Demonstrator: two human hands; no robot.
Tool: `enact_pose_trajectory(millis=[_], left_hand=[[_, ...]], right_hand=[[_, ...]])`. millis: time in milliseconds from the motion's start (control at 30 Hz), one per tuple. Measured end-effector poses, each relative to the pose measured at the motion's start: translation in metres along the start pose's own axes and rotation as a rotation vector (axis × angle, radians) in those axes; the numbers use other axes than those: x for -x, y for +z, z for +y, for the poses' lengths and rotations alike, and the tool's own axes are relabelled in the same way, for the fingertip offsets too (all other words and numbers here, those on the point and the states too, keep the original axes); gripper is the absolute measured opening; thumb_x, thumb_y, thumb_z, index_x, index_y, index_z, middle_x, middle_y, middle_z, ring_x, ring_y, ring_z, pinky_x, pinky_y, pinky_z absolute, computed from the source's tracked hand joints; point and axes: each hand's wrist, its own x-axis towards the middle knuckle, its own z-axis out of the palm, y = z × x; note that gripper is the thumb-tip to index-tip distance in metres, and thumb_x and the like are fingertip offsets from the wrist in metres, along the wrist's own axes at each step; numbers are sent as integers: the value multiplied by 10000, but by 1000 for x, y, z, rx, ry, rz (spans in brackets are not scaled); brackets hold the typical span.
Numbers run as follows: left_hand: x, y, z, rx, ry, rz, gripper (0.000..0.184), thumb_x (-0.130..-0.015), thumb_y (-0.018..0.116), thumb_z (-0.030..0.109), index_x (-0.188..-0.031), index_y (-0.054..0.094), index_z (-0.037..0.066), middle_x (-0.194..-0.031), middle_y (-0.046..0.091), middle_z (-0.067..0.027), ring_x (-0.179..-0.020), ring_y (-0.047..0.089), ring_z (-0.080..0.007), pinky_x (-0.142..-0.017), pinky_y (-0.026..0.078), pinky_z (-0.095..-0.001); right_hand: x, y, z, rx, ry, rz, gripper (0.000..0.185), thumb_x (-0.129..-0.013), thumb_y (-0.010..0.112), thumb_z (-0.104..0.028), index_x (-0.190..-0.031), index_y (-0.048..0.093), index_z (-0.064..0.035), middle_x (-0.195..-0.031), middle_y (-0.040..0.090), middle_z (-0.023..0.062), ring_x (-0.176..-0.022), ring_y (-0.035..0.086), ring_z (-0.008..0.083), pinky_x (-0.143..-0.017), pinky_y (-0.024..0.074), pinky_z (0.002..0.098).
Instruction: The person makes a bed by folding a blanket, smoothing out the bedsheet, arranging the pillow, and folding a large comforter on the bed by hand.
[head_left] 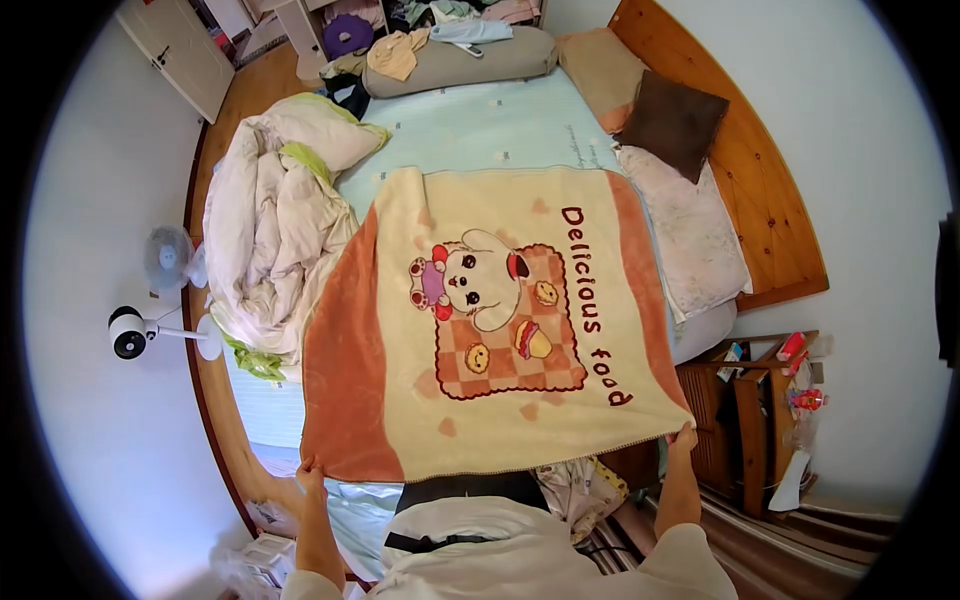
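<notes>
A cream and orange blanket (500, 435) is spread across the bed, printed with a cartoon puppy, a checked square and the words "Delicious food". My left hand (311, 474) is closed on its near left corner, where the orange band ends. At the near right corner, my right hand (683, 437) pinches the edge. Between the two hands the near edge runs fairly straight, just in front of my body. The far part of the blanket lies on the pale blue bed sheet (470, 125), with a small fold at its far left.
A bunched white quilt (265, 200) lies on the bed's left side. Pillows, one dark brown (673, 122), rest by the wooden headboard (770, 200). A grey bolster (470, 68) with clothes lies at the far end. A fan (168, 256) and white camera (128, 332) stand left; a wooden nightstand (755, 430) stands right.
</notes>
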Motion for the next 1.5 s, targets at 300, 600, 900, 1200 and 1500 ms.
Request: enact_pose_trajectory(millis=[300, 600, 900, 1200, 1500], left_hand=[[-32, -37, -12, -488, -46, -123, 137, -713, 541, -64, -761, 655, -5, -661, 603, -84, -509, 543, -155, -435, 454, -269], [-47, 17, 6, -1251, 735, 182, 196, -693, 629, 151, -826, 636, 7, -727, 594, -174, -704, 567, -354, -687, 468, -445], [225, 293, -89, 9, -1516, -1069, 677, -813, 624, 303, -1275, 259, -31, -1333, 328, -188, -1240, 319, -360, -1030, 319, -445], [299, 375, -138, 385, -963, -637, 434, -810, 655, 249, -1174, 459, 117, -1195, 502, -60, -1102, 483, -232, -963, 378, -450], [311, 354, -82, 419, -1079, -663, 318, -855, 579, 87, -1156, 479, 89, -1150, 543, -67, -1080, 511, -218, -927, 439, -354]], right_hand=[[9, -42, 10, 210, -5, 114, 226, -853, 563, -175, -977, 589, 11, -805, 605, 122, -578, 566, 205, -406, 426, 301], [28, -9, 13, 138, -78, -103, 95, -821, 571, -59, -739, 532, -32, -646, 481, 29, -492, 439, 130, -435, 437, 290], [1, -18, 30, -222, 267, -104, 168, -769, 508, -129, -917, 538, -57, -836, 568, 67, -722, 549, 196, -567, 453, 346], [-54, -71, 67, -486, 334, -183, 163, -732, 481, -116, -871, 533, -50, -924, 537, 89, -836, 503, 242, -783, 417, 398], [-118, -4, 144, -229, 642, -267, 300, -784, 667, -324, -927, 546, -90, -886, 534, 50, -735, 504, 208, -644, 436, 363]])
